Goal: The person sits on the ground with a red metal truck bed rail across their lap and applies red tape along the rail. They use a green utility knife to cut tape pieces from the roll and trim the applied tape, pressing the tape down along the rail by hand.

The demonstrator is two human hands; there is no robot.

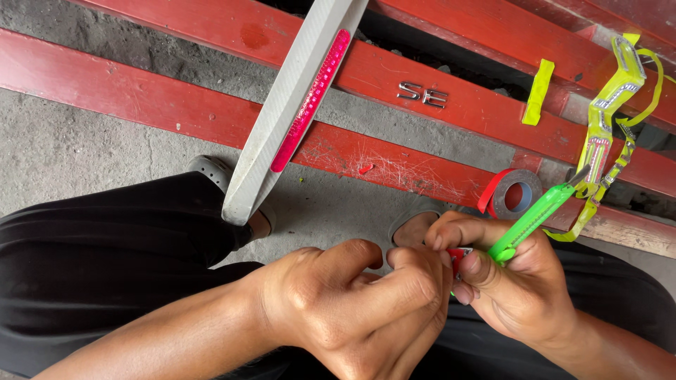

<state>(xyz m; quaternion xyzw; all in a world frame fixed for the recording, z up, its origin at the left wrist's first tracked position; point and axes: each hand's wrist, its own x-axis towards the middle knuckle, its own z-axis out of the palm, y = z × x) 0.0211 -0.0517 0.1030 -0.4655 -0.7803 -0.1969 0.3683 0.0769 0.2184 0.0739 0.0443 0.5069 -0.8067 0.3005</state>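
My right hand (517,285) grips a bright green utility knife (536,217), its blade end pointing up and to the right. My left hand (359,302) is curled, its fingertips meeting the right hand's fingers around a small red piece (458,257), mostly hidden between them. Just above the hands, a roll of red tape (512,193) lies on a red painted plank (394,165). A grey-white trim panel (296,91) with a pink reflective strip (310,102) leans across the planks toward my left knee.
Several red planks run diagonally over a concrete floor (63,148). Yellow-green tape strips (539,91) and a cut-out shape of that tape (609,116) hang at the right. Chrome letter emblems (422,93) sit on one plank. My legs in black trousers (105,246) and grey clogs (211,169) are below.
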